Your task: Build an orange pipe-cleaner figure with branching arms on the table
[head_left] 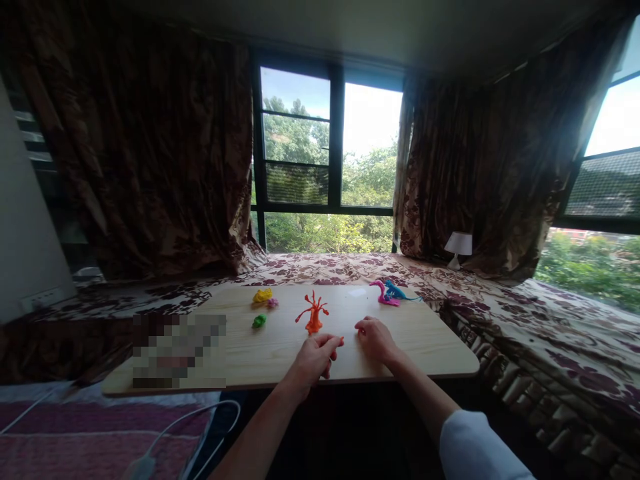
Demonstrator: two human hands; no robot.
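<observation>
My left hand (316,358) is closed over the front of the table, with a small bit of orange modelling clay (341,341) pinched between thumb and forefinger. To its right, my right hand (376,339) rests low over the tabletop, its fingers curled in; whatever they hold, if anything, is too small to make out. Just beyond the left hand stands an orange clay figure (314,320) with several thin branching arms on a wider base. Lumps of yellow clay (262,295), pink-purple clay (273,303) and green clay (259,321) lie left of it.
A pink clay figure (384,297) and a blue clay figure (396,291) sit at the back right of the wooden table (230,347). A blurred-out patch (179,351) covers the table's left. Behind are a flowered window seat (325,267) and a white lamp (459,245).
</observation>
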